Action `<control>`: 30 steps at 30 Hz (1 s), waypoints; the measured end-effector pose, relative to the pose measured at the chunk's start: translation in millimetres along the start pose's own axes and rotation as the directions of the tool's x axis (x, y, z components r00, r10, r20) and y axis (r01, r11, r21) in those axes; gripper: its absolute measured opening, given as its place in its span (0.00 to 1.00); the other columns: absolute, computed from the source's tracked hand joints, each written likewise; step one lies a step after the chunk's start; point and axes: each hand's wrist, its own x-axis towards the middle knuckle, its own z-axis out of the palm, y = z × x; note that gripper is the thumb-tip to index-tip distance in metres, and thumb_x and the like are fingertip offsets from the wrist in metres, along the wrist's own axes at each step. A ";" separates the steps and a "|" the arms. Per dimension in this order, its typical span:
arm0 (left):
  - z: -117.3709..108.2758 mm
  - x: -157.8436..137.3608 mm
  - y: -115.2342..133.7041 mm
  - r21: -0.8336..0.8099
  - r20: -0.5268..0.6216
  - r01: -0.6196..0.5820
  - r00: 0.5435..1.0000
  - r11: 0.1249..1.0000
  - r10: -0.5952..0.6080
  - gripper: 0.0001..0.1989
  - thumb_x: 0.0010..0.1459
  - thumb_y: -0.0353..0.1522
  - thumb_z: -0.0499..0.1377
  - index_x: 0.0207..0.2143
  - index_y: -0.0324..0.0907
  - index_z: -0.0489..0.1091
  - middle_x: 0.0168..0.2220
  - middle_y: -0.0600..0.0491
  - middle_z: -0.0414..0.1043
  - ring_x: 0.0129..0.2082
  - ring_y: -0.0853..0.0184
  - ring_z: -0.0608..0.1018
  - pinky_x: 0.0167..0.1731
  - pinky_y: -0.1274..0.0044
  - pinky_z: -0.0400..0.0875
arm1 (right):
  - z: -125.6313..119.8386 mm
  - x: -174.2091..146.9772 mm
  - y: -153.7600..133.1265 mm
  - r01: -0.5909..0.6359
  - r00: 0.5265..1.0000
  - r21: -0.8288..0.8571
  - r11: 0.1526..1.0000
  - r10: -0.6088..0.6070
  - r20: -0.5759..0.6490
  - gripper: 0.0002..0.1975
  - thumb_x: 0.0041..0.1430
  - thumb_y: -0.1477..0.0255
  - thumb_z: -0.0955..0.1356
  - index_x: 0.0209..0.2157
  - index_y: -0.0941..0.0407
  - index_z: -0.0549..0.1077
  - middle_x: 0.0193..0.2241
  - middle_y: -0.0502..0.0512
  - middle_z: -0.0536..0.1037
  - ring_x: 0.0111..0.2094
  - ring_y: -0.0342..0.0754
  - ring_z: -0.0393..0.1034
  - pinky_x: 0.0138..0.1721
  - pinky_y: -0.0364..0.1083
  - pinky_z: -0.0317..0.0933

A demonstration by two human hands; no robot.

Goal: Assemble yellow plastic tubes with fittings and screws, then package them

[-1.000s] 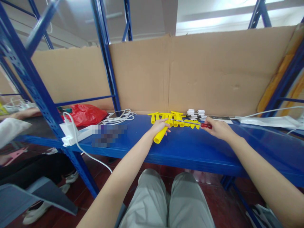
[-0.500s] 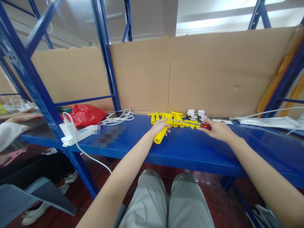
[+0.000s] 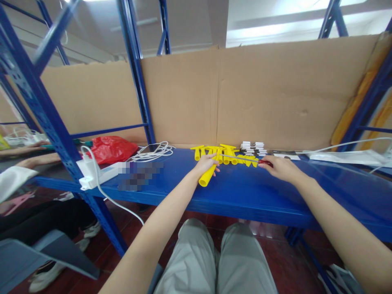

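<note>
Both hands [image 3: 206,164] fwd, apart, abv blue shelf [image 3: 241,192]

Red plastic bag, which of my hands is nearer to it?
Left. Your left hand, gripping a yellow tube, is right of the red plastic bag; your right hand, on the red-handled screwdriver, is farther right.

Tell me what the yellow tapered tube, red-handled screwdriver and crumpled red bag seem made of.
Yellow tapered tube: likely smooth plastic, evenly coloured.
Red-handled screwdriver: silvery shaft, probably polished metal; handle perhaps plastic.
Crumpled red bag: apparently thin plastic film, shiny along its creases.
</note>
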 end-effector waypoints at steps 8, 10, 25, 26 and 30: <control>4.2 -3.7 -1.9 0.009 0.000 -0.028 1.000 1.000 0.028 0.33 0.57 0.21 0.58 0.65 0.38 0.60 0.45 0.41 0.77 0.19 0.74 0.76 0.17 0.81 0.72 | 5.9 0.6 8.5 -0.078 0.997 0.094 0.993 0.075 0.026 0.11 0.54 0.60 0.68 0.29 0.51 0.65 0.21 0.52 0.77 0.21 0.49 0.70 0.22 0.43 0.55; 4.7 -2.9 -3.0 -0.008 -0.011 -0.033 0.999 0.999 0.033 0.32 0.56 0.21 0.60 0.64 0.38 0.61 0.46 0.41 0.77 0.19 0.74 0.76 0.19 0.80 0.73 | 6.9 0.5 10.1 -0.075 0.997 0.071 0.995 0.074 0.016 0.10 0.55 0.61 0.68 0.28 0.51 0.65 0.21 0.51 0.76 0.20 0.48 0.68 0.21 0.43 0.54; 10.3 17.1 -20.0 -0.008 -0.157 -0.128 0.980 0.992 0.125 0.27 0.52 0.20 0.65 0.55 0.36 0.71 0.53 0.40 0.72 0.16 0.79 0.74 0.17 0.83 0.73 | 4.4 -1.1 6.5 0.000 1.000 0.052 0.999 0.002 -0.027 0.12 0.59 0.59 0.65 0.31 0.52 0.75 0.28 0.55 0.81 0.27 0.50 0.74 0.26 0.44 0.59; 10.7 17.9 -20.5 -0.011 -0.163 -0.133 0.978 0.991 0.130 0.26 0.51 0.20 0.65 0.54 0.35 0.72 0.53 0.40 0.72 0.16 0.79 0.75 0.18 0.83 0.73 | 5.2 -0.9 7.4 -0.019 0.999 0.048 0.999 0.020 -0.025 0.12 0.57 0.59 0.66 0.31 0.52 0.74 0.27 0.54 0.80 0.26 0.50 0.73 0.25 0.44 0.59; 12.8 19.8 -21.8 -0.027 -0.170 -0.155 0.974 0.988 0.149 0.26 0.49 0.19 0.65 0.52 0.33 0.73 0.52 0.40 0.73 0.17 0.78 0.75 0.19 0.83 0.75 | 6.3 -0.3 11.2 -0.026 0.999 0.029 0.999 0.027 -0.026 0.09 0.55 0.61 0.67 0.29 0.51 0.69 0.23 0.51 0.78 0.23 0.48 0.71 0.24 0.43 0.55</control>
